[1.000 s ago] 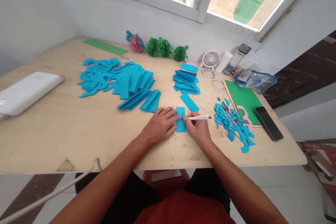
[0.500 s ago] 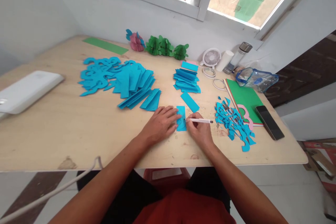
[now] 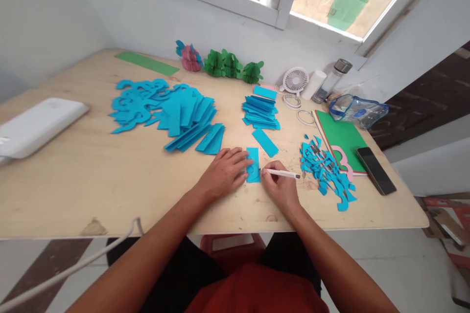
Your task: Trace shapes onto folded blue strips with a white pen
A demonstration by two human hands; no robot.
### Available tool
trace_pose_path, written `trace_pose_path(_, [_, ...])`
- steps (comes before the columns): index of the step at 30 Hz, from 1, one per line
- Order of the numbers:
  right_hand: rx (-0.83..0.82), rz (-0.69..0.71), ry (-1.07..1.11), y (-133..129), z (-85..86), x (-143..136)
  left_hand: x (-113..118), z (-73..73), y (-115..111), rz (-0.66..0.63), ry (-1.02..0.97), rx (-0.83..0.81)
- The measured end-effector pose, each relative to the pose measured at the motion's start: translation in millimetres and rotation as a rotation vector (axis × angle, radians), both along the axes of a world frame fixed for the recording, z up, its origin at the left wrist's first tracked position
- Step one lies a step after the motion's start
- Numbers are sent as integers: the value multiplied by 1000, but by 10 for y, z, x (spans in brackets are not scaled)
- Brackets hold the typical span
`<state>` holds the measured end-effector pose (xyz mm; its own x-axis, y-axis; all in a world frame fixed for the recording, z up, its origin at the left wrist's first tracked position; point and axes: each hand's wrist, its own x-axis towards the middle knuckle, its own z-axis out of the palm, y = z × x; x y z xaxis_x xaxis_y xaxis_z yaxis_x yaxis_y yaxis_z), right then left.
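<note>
Under the fingertips of my left hand (image 3: 228,171) lies a blue paper piece (image 3: 253,156), upright in front of me with a curved line drawn on it. The left fingers are stretched out flat and press its left edge. My right hand (image 3: 281,185) grips a white pen (image 3: 282,173), its tip at the paper's right edge. Just beyond is a single blue strip (image 3: 265,143), and behind that a stack of folded blue paper (image 3: 260,112). To the left are more folded blue papers (image 3: 191,112) beside a heap of curvy blue cut-outs (image 3: 137,102).
Blue scraps (image 3: 326,171) lie right of my hand, near a pink curved cut-out (image 3: 342,161), a green sheet (image 3: 343,137) and a phone (image 3: 376,170). Along the back stand paper ornaments (image 3: 231,64), a small fan (image 3: 295,80) and a bottle (image 3: 332,80). A white device (image 3: 44,124) sits left.
The pen tip has shifted slightly down along the paper's right edge, and the pen's back end has dipped. My left hand stays in place on the paper.
</note>
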<state>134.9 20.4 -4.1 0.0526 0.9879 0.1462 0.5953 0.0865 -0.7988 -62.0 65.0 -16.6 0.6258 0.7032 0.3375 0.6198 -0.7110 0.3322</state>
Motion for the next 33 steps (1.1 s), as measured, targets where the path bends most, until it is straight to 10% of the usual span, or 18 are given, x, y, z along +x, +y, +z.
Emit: trace_pose_path(33, [32, -17, -29, -149, -16, -14, 6, -68, 26, 5, -19, -7])
